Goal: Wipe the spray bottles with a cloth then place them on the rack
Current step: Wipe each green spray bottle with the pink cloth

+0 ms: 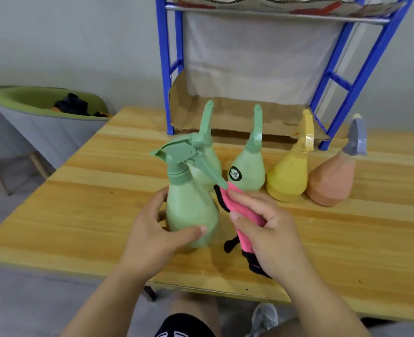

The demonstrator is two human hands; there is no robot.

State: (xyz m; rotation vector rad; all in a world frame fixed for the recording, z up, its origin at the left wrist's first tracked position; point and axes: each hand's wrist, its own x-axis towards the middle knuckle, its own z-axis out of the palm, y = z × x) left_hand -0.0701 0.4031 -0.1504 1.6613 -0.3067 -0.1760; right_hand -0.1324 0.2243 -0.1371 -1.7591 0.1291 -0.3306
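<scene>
green plastic spray bottle [191, 210] is upright near the near edge of the pale wooden table [79, 215], our left hand [152, 229] curled round its belly. our right hand [271, 237] pinches the pink black-trimmed cloth [240, 210] by its trigger. we should brace the base and wipe downward. 4 other spray bottles [287, 178] crowd the far edge before the blue metal rack [167, 69]; the left edge offers room.

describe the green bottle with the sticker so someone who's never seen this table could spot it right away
On the wooden table, a row of spray bottles stands in front of the blue rack. The one meant is the green bottle standing just left of the yellow bottle. It alone has a round black sticker on its front; no other bottle shows one.
</scene>
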